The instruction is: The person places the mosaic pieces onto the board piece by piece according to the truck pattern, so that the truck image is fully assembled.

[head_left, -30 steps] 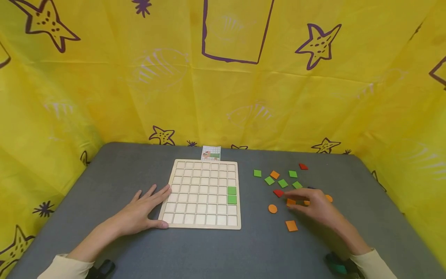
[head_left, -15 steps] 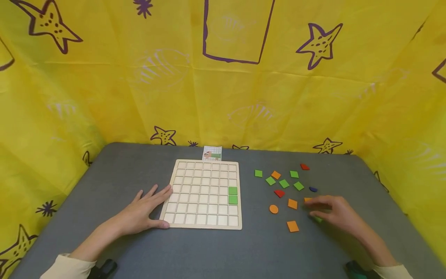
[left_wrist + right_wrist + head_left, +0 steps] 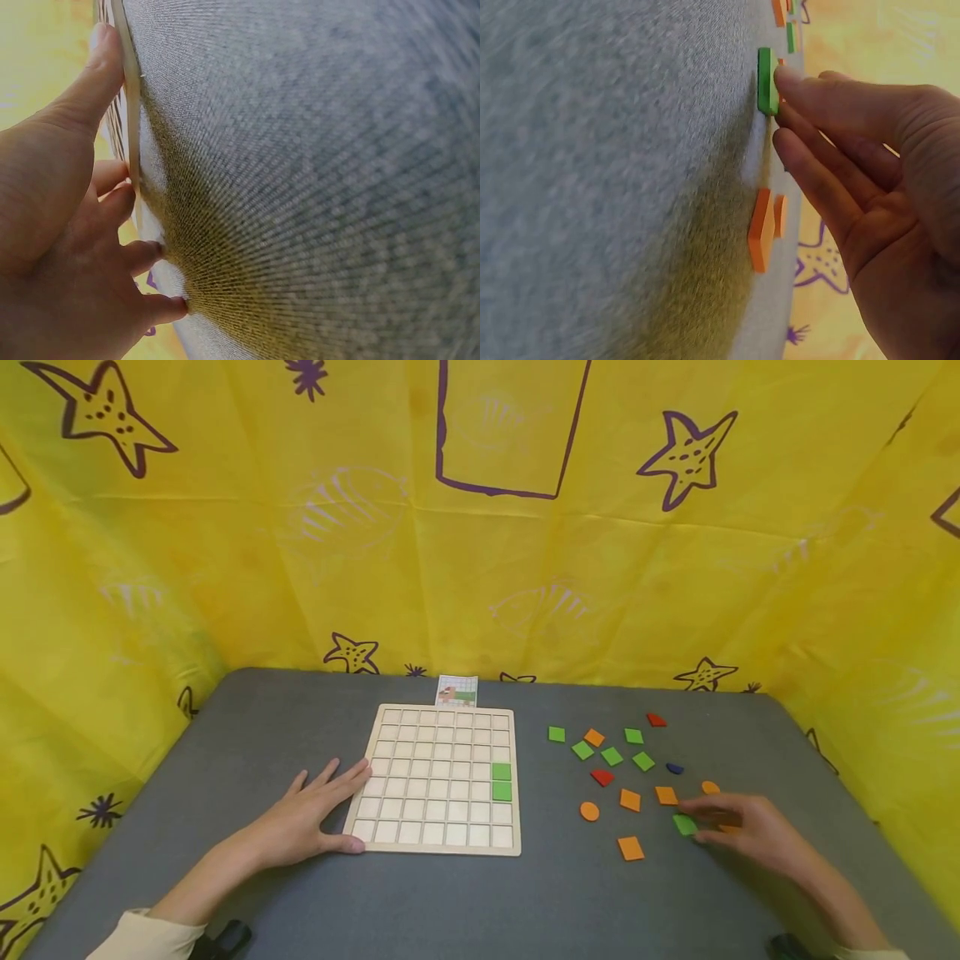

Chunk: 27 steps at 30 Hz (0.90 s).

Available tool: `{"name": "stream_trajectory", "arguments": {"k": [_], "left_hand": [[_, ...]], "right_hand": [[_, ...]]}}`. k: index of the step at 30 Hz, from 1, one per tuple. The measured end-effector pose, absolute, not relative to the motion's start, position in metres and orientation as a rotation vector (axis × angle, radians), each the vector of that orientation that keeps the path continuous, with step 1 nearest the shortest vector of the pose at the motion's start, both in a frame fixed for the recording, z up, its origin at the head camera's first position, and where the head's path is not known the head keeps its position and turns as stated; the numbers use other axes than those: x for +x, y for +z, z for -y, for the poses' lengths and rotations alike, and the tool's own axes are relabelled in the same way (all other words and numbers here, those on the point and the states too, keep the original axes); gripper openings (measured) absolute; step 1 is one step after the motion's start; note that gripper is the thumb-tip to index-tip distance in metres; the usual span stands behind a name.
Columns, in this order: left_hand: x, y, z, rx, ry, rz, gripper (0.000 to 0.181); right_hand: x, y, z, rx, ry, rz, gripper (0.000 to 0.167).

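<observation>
My left hand rests on the left edge of a pale wooden grid board, fingers spread, thumb by its near corner. Two green square tiles sit in the board's rightmost column. My right hand is low over the table at the right, thumb and fingertips at a green square tile that lies on the cloth. In the right wrist view, the thumb tip overlaps this green tile; a firm pinch does not show. An orange tile is partly hidden under the hand.
Several green tiles, orange squares and orange discs lie scattered right of the board. With them are red pieces and a dark blue piece. A small picture card stands behind the board. Yellow patterned cloth encloses the grey table.
My right hand has moved right and toward me, from near the red piece and orange square to the green tile. The left hand stays on the board.
</observation>
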State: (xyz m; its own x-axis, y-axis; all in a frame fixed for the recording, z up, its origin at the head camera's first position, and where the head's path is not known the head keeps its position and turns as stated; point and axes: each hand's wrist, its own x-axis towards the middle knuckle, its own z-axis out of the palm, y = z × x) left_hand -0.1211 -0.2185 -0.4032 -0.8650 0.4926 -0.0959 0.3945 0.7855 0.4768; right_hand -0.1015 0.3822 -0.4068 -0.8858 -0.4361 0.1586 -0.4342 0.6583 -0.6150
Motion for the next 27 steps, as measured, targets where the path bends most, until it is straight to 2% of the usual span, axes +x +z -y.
{"name": "stream_trajectory", "arguments": {"k": [16,27], "left_hand": [[-0.121,-0.403,0.218,0.698,0.681,-2.760,0.105],[-0.121,-0.403,0.218,0.712,0.671,-2.776,0.105]], "right_hand": [[-0.092,-0.414,-0.380,-0.699,-1.140,-2.946,0.039],[-0.092,-0.411,-0.368,-0.714,-1.016,-3.083,0.039]]}}
